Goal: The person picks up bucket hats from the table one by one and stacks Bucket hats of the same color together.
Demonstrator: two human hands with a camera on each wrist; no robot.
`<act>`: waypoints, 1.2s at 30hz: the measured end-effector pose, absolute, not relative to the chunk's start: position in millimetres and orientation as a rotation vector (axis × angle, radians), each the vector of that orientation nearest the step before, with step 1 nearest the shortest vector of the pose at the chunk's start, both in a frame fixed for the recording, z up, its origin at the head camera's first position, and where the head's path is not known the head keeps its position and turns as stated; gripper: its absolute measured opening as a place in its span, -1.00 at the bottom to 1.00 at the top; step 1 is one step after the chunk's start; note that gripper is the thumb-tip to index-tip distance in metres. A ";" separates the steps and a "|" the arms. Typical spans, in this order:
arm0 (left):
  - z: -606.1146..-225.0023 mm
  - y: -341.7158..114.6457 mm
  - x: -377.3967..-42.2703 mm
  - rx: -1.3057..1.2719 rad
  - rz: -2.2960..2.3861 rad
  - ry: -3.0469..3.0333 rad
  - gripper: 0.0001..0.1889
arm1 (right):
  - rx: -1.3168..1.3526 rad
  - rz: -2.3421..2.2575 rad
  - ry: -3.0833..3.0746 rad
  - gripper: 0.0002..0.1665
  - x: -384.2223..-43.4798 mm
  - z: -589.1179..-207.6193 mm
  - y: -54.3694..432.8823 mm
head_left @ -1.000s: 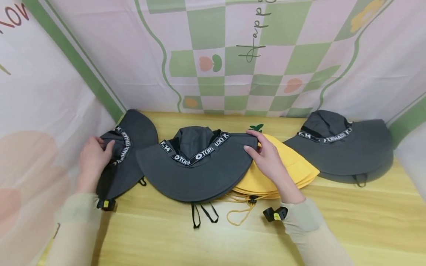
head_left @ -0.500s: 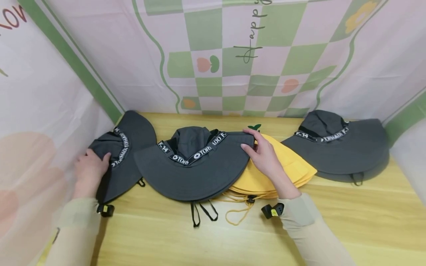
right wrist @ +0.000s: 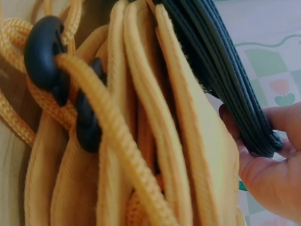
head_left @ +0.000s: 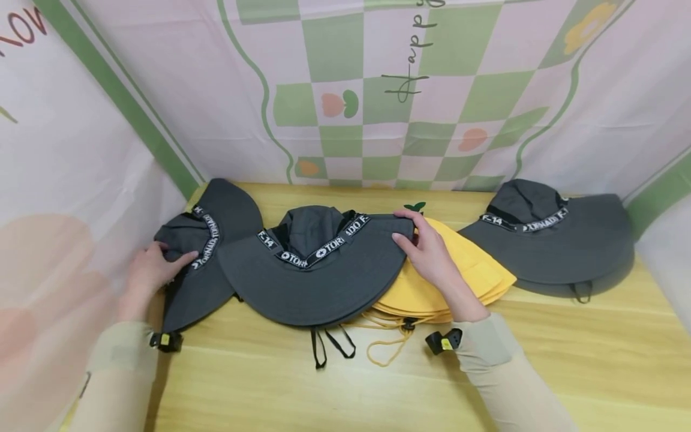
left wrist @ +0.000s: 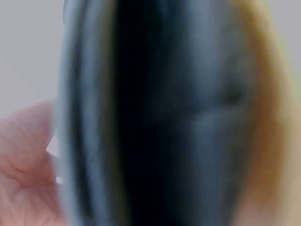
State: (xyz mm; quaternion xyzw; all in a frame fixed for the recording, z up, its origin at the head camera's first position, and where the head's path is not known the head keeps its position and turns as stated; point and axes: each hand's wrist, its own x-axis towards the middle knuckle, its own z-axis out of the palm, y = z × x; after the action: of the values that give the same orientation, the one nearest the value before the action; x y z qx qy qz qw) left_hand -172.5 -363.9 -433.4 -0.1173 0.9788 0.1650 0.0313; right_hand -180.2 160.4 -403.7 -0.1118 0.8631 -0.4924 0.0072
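At the left of the head view lies a dark grey sun hat (head_left: 221, 204) with a white-lettered band. My left hand (head_left: 153, 270) grips its crown, thumb on top and fingers around the far left side. The left wrist view is blurred, with layered dark brim edges (left wrist: 94, 117) in front of the hand. A second dark grey sun hat (head_left: 318, 294) lies in the middle, its brim overlapping the left hat's. My right hand (head_left: 429, 255) pinches this hat's right brim corner between thumb and fingers; the right wrist view shows several dark layers (right wrist: 225, 70) in that pinch.
Yellow hats (head_left: 464, 270), stacked with a cord and black toggle (right wrist: 44, 52), lie partly under the middle hat. Another dark grey hat (head_left: 567, 252) sits at the right. Printed cloth walls (head_left: 216, 108) enclose the wooden table (head_left: 259, 384) at left, back and right.
The left hat has slid slightly right under the middle hat's brim, and its small black loop is now mostly hidden. My left hand shifted with it; the right hand keeps its pinch.
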 end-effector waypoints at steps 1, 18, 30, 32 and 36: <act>-434.1 -364.5 -172.6 -0.327 0.551 3.036 -0.14 | -0.350 -1.538 2.701 -0.46 -180.4 -403.6 160.5; -392.6 -331.7 -170.4 -0.494 0.927 3.503 -0.75 | -0.351 -1.524 2.713 -0.45 -184.1 -395.6 151.9; -350.8 -320.4 -172.9 -0.481 0.879 3.922 -0.77 | -0.370 -1.527 2.665 -0.50 -198.0 -377.4 136.2; -344.9 -321.4 -171.7 -0.515 0.909 3.933 -0.77 | -0.363 -1.516 2.660 -0.50 -201.9 -376.5 134.7; -333.1 -324.7 -167.0 -0.522 1.032 3.912 -0.75 | -0.325 -1.500 2.660 -0.47 -210.8 -375.4 131.7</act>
State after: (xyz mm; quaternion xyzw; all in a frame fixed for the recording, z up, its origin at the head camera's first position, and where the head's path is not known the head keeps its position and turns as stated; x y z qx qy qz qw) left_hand -167.0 -324.7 -333.1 -0.1140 0.8554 0.2257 -0.4519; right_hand -210.8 131.7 -375.4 -0.1057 0.8655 -0.4883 0.0354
